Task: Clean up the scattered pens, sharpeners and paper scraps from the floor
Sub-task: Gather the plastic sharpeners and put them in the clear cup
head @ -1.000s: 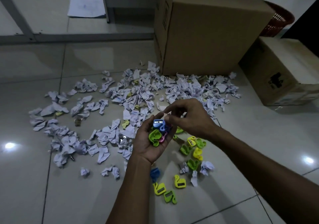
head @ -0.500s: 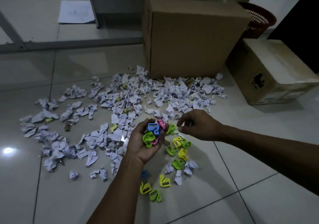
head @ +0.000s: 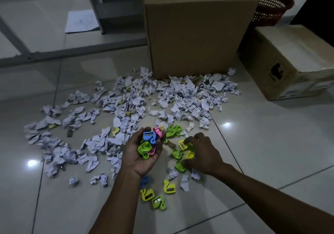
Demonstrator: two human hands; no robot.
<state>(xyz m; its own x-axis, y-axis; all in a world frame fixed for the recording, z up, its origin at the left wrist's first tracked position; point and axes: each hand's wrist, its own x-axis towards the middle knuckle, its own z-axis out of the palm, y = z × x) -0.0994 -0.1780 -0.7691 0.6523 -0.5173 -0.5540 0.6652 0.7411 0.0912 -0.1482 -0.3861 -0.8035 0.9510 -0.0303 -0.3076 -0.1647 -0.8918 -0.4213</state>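
Cupping sharpeners palm-up in left hand, right hand palm-down, fingertips pinching yellow sharpener on floor

Two cardboard boxes (closed), red basket behind.

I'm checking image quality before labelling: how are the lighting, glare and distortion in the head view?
Head view: dim overall, corners darker; bright glare spots on the glossy tiled floor; wide-angle bending shows on the tall cardboard box. The coloured sharpeners in the left hand stay readable; the right hand is shadowy.
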